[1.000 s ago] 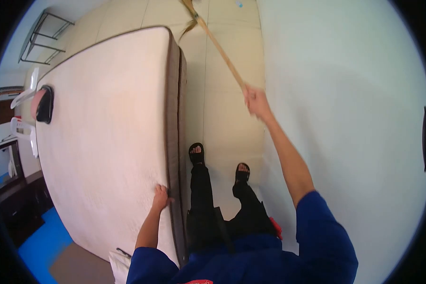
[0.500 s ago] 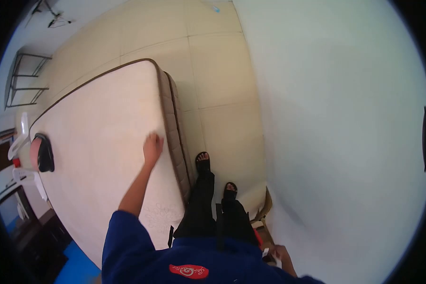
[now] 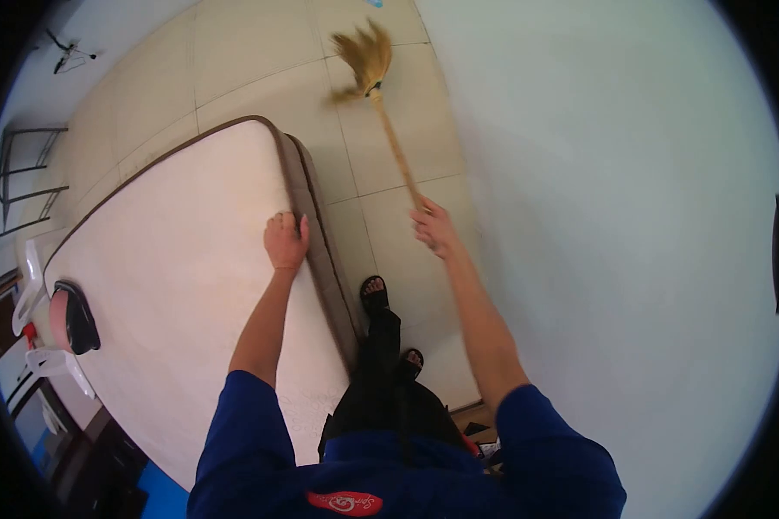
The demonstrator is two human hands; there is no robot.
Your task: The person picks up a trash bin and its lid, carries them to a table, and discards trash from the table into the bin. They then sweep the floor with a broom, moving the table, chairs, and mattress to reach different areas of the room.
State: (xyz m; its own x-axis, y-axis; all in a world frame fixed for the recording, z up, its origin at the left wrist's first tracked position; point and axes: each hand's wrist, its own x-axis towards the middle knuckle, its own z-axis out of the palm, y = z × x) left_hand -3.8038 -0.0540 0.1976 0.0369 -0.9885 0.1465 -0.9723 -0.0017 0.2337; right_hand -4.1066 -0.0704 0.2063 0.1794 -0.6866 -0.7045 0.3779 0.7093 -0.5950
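Note:
My right hand (image 3: 434, 227) is closed around the end of a broom's wooden handle. The broom (image 3: 395, 147) reaches away over the floor between the mattress and the wall, its straw head (image 3: 365, 59) fanned out and smeared by motion. On the near top edge of a bare, pale mattress (image 3: 191, 259) with brown piping lies my left hand (image 3: 287, 242). Its fingers are bent at the piping and the thumb sits apart on the side-panel side. No tool shows in that hand.
Tiled floor (image 3: 407, 233) runs between the mattress and a pale wall (image 3: 614, 225). My sandalled feet (image 3: 374, 294) stand beside the mattress. A pink and black rounded item (image 3: 76, 318) rests on its far side, near white plastic chairs (image 3: 31, 294) and a metal rack (image 3: 26, 182).
My right hand has come up from low by my side, bringing the broom out over the floor. My left hand has shifted slightly forward to the mattress edge.

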